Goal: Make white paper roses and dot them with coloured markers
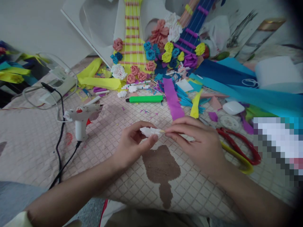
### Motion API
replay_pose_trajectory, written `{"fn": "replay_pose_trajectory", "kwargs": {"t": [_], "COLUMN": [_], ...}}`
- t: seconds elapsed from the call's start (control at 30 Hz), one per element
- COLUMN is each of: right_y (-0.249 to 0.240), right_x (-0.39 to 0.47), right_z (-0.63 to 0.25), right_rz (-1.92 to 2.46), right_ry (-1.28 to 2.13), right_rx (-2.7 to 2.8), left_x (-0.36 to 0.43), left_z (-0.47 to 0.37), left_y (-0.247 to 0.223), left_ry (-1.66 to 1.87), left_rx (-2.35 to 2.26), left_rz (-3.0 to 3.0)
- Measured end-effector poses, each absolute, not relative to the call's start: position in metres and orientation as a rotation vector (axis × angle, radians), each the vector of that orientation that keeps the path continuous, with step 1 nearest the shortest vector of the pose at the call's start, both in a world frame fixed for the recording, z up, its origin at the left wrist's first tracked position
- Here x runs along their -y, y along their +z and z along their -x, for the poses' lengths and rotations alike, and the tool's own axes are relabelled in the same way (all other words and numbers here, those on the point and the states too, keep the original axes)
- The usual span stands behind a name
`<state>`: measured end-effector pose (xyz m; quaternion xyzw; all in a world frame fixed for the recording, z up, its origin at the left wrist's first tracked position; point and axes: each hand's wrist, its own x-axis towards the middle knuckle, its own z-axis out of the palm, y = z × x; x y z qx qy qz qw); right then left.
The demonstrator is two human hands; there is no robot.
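Observation:
A small piece of crumpled white crepe paper [149, 131] sits between the thumb and fingers of my left hand [131, 143]. From its right end pokes a thin pale stick [162, 131], pinched by the fingertips of my right hand [200, 140]. Both hands hover over the near part of the table, above a brown worn patch [162, 165] in the cover. Straight ahead lies a green marker-like tool [146, 99] with a black tip. A purple paper strip [172, 97] reaches to just behind my right hand.
On the left stands a white glue gun [81, 118] with a black cord. Scissors [239, 146] with red and yellow handles lie beside my right wrist. Behind are a yellow paper guitar [133, 37] and a blue one [189, 37], with paper roses. Paper scraps surround them.

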<state>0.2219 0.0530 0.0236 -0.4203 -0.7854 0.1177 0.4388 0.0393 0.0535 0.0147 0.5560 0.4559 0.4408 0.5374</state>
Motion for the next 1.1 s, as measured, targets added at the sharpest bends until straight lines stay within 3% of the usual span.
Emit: {"fn": "replay_pose_trajectory", "kwargs": {"t": [1.1], "right_y": [0.0267], "right_x": [-0.0519], "right_z": [-0.2188], "right_rz": [1.072], "right_ry": [0.370], "right_rx": [1.938], "left_x": [-0.0515], "left_z": [-0.0375], "left_y": [0.0162], "left_ry": [1.022], "left_rx": [-1.167], "left_rz": [-1.303]}}
